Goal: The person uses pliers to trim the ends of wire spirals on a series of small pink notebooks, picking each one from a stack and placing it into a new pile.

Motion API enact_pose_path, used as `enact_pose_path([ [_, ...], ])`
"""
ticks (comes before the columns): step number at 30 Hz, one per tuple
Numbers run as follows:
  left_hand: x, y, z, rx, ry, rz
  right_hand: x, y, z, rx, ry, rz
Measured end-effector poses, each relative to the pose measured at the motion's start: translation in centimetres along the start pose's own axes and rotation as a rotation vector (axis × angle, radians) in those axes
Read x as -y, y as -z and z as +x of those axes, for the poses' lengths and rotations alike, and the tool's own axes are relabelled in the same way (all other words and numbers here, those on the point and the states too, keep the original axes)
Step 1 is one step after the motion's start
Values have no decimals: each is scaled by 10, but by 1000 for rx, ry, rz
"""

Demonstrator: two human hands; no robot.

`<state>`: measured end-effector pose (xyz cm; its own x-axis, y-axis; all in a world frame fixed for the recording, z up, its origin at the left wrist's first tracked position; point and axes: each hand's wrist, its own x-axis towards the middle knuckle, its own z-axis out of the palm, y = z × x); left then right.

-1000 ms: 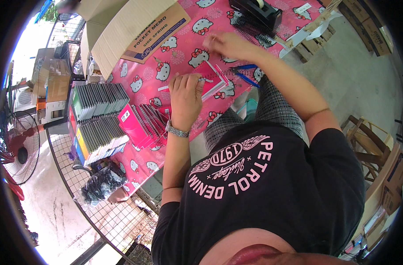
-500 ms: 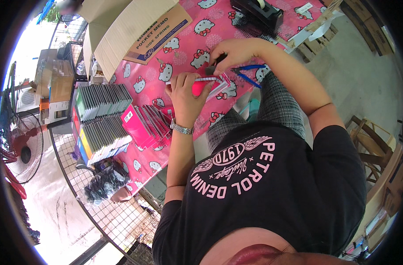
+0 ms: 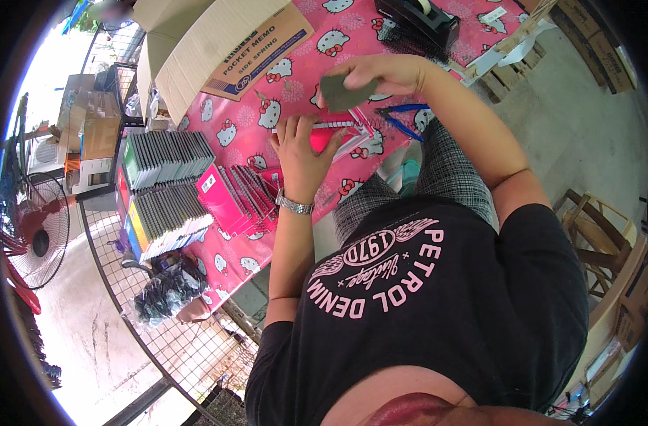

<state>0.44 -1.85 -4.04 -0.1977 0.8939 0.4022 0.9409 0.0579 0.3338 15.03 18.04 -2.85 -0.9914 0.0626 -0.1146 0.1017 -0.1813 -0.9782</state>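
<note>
My left hand (image 3: pixel 300 155) rests on a pink spiral notebook (image 3: pixel 324 140) at the table's near edge, its fingers over the far side and its thumb along the near side. Just above that notebook, my right hand (image 3: pixel 384 73) grips a flat, dark grey-green piece (image 3: pixel 347 94) by one edge; its material is unclear. Blue-handled pliers (image 3: pixel 409 128) lie to the right, beneath my right forearm. Left of my left wrist, several pink spiral notebooks (image 3: pixel 223 190) lie in an overlapping row.
Stacked spiral notebooks (image 3: pixel 169 157) stand at the table's left side. An open cardboard box (image 3: pixel 256 53) sits at the far left, a black tape dispenser (image 3: pixel 427 28) at the far right. A pink patterned cloth (image 3: pixel 288 92) covers the table. A fan (image 3: pixel 44 238) stands beyond the wire mesh.
My right hand has lifted slightly up and away from the notebook, turning the grey-green piece so its broad face shows. My left hand stays on the notebook.
</note>
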Motion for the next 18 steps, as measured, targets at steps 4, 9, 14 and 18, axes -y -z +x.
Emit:
enact_pose_path([
  [4, 2, -1, 0, -21, -12, 30, 0, 1, 8, 25, -62, -106],
  [9, -4, -1, 10, -29, -29, -2, -76, 54, 23, -603, -1, -1082],
  [14, 4, 3, -3, -31, 57, 11, -9, 8, 25, -313, 196, -741],
  [18, 1, 0, -1, -28, 56, 40, 28, -50, 7, -180, 90, -1059],
])
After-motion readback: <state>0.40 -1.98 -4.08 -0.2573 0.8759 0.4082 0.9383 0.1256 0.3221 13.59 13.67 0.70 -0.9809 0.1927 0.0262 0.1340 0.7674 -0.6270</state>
